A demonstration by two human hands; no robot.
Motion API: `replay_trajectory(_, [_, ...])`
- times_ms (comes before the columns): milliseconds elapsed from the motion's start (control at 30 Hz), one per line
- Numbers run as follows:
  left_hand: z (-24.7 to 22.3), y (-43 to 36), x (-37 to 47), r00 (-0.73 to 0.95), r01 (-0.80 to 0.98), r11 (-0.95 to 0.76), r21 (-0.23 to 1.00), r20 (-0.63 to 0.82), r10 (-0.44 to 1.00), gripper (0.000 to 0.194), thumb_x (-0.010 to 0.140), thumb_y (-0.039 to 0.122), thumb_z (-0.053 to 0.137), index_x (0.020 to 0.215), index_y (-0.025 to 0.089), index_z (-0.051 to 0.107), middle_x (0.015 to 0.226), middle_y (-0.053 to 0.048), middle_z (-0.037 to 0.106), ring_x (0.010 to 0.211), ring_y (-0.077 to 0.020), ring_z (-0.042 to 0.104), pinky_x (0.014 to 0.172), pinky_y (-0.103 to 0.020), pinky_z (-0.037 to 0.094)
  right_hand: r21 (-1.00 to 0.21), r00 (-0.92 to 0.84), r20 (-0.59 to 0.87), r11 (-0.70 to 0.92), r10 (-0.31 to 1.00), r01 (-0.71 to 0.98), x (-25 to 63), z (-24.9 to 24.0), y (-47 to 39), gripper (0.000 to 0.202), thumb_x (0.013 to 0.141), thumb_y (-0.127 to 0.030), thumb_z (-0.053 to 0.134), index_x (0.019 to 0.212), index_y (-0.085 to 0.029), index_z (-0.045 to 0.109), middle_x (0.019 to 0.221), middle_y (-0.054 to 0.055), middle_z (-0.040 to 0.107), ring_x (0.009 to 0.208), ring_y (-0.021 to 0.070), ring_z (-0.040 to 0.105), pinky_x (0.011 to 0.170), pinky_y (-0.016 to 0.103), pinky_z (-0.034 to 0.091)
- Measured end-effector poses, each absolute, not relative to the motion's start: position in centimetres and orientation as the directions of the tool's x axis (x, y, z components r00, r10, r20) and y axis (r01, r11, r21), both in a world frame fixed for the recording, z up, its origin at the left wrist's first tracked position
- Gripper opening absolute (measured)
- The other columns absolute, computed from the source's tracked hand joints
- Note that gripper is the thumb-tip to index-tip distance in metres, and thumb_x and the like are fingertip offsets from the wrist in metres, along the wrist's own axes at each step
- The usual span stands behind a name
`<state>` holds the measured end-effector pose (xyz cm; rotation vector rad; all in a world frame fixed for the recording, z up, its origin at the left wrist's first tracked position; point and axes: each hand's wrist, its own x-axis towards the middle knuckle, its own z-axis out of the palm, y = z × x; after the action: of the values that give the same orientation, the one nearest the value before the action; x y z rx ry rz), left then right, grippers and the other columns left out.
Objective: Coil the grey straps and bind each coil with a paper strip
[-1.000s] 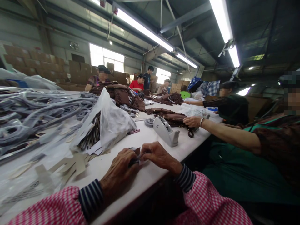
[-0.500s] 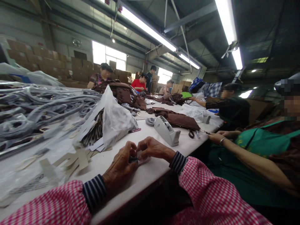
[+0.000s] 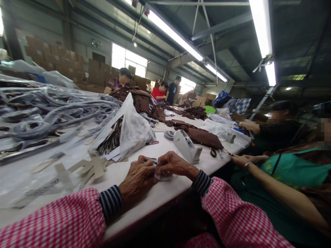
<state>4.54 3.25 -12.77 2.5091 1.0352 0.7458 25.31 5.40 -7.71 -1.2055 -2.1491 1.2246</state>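
My left hand is closed on a small grey coiled strap near the table's front edge, and mostly covers it. Beside it, my right hand is closed in a pinch on a piece of clear plastic at the coil's right side. The two hands almost touch. A grey tape dispenser stands just beyond my right hand. Behind my left hand, a white plastic bag leans over a stack of cards.
Many grey straps cover the table's left side, with beige card strips nearer. A brown bag lies behind the dispenser. At the right, a person in a green apron holds its strap end. More people work farther back.
The view has shifted, so the scene sits slightly right and lower. The grey coil and the clear plastic between my hands now show more. The co-worker in dark clothes at the right has moved.
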Motion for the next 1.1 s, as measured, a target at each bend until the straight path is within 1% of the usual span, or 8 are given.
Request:
replay_trajectory(100, [-12.7,3.4,4.4,0.61,0.533,-0.689,0.49,0.341,0.715,0.016,0.094,0.035,0.067,0.105,0.035,0.078,0.11,-0.001,0.072,0.111,-0.0308,0.048,0.088,-0.042,0.036,-0.774,-0.621,-0.205,0.262,0.757,0.576,24.9,-6.4,6.5,0.01,0.075,-0.021,0.073,0.079,-0.012,0.075,0.064,-0.001,0.066,0.055,0.0107,0.059,0.053,0.019,0.043])
replay_trajectory(200, [-12.6,3.4,4.2,0.621,0.519,-0.698,0.493,0.344,0.705,0.02,0.095,0.04,0.065,0.111,0.036,0.078,0.112,-0.001,0.072,0.111,-0.0307,0.048,0.089,-0.042,0.035,-0.658,-0.679,-0.235,0.4,0.696,0.638,24.5,-5.4,7.3,0.006,0.076,-0.017,0.071,0.079,-0.013,0.075,0.062,-0.001,0.066,0.055,0.0118,0.062,0.053,0.019,0.043])
replay_trajectory(400, [-12.6,3.5,4.3,0.625,0.55,-0.683,0.481,0.305,0.719,0.029,0.097,0.048,0.057,0.101,0.026,0.075,0.095,-0.004,0.07,0.102,-0.0299,0.049,0.085,-0.043,0.034,-0.448,-0.725,-0.116,0.615,0.68,0.649,24.5,-4.4,6.1,0.007,0.083,-0.011,0.069,0.081,-0.013,0.075,0.065,-0.001,0.068,0.059,0.0112,0.062,0.06,0.019,0.042])
replay_trajectory(500, [-12.4,3.5,4.3,0.644,0.557,-0.689,0.463,0.284,0.711,0.031,0.099,0.046,0.053,0.095,0.024,0.074,0.092,-0.005,0.068,0.101,-0.0297,0.049,0.084,-0.043,0.033,-0.252,-0.745,-0.032,0.716,0.666,0.651,24.4,-4.2,5.0,0.009,0.086,-0.009,0.071,0.088,-0.014,0.078,0.076,0.003,0.074,0.07,0.0131,0.064,0.069,0.021,0.042])
replay_trajectory(667, [-12.4,3.7,4.1,0.623,0.571,-0.664,0.483,0.272,0.734,0.033,0.097,0.045,0.051,0.092,0.022,0.075,0.091,-0.007,0.065,0.101,-0.0296,0.05,0.084,-0.042,0.035,0.013,-0.745,-0.056,0.747,0.664,0.665,23.8,-3.8,4.0,0.011,0.096,-0.018,0.065,0.094,-0.014,0.076,0.085,0.008,0.076,0.078,0.0173,0.067,0.07,0.025,0.04])
replay_trajectory(800, [-12.6,4.1,4.1,0.586,0.566,-0.631,0.531,0.279,0.761,0.031,0.094,0.041,0.051,0.091,0.021,0.075,0.088,-0.006,0.061,0.095,-0.0279,0.051,0.081,-0.039,0.037,0.159,-0.758,-0.018,0.75,0.652,0.642,23.4,-4.7,3.5,0.011,0.098,-0.019,0.06,0.097,-0.015,0.07,0.093,0.009,0.075,0.077,0.0178,0.066,0.065,0.028,0.036])
replay_trajectory(933, [-12.9,4.5,4.1,0.55,0.541,-0.596,0.593,0.287,0.784,0.029,0.09,0.037,0.052,0.093,0.021,0.076,0.083,-0.005,0.058,0.09,-0.0264,0.052,0.079,-0.037,0.037,0.173,-0.784,0.092,0.766,0.614,0.62,23.7,-6.2,3.3,0.011,0.097,-0.017,0.06,0.106,-0.017,0.066,0.099,0.007,0.072,0.082,0.0178,0.065,0.067,0.028,0.036])
replay_trajectory(1100, [-13.2,5.0,3.9,0.513,0.487,-0.537,0.689,0.272,0.814,0.033,0.09,0.045,0.054,0.081,0.02,0.073,0.084,-0.004,0.055,0.089,-0.0256,0.053,0.079,-0.036,0.036,0.034,-0.759,0.099,0.76,0.643,0.649,24.3,-5.8,3.1,0.003,0.093,-0.018,0.065,0.095,-0.018,0.066,0.094,0.002,0.068,0.08,0.0154,0.062,0.068,0.026,0.038])
